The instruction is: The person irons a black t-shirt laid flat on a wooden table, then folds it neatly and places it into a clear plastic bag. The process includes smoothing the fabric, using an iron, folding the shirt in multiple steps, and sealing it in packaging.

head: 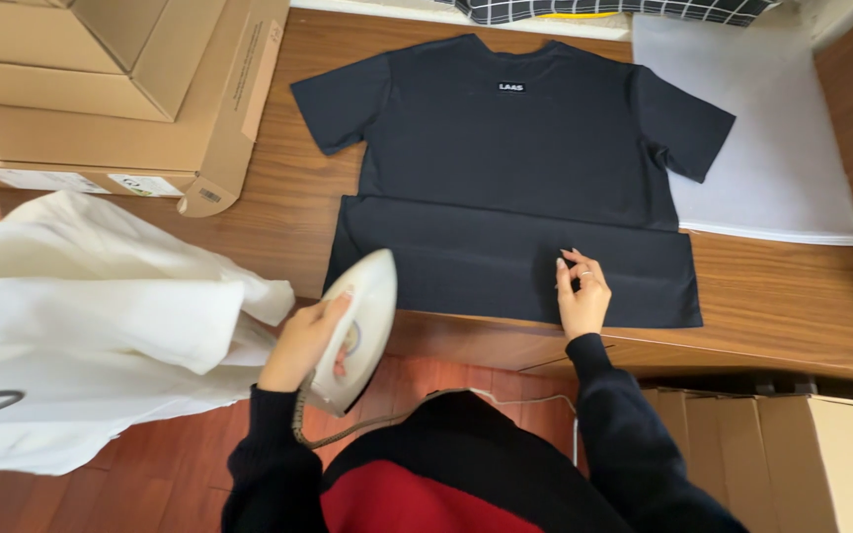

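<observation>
the t-shirt (505, 168) is dark matt cloth, smooth and flat, with a small stitched label patch at its 12 o'clock edge. the iron (355, 326) in the left hand (298, 341) has a glossy white plastic shell (its cord looks braided cloth). the right hand (581, 296) rests on the shirt's hem. the table (792, 296) is polished wood with visible grain. at 10 o'clock, the cardboard boxes (101, 89) are matt brown paperboard. at 8 o'clock, white cloth (81, 316) lies soft and creased.
</observation>
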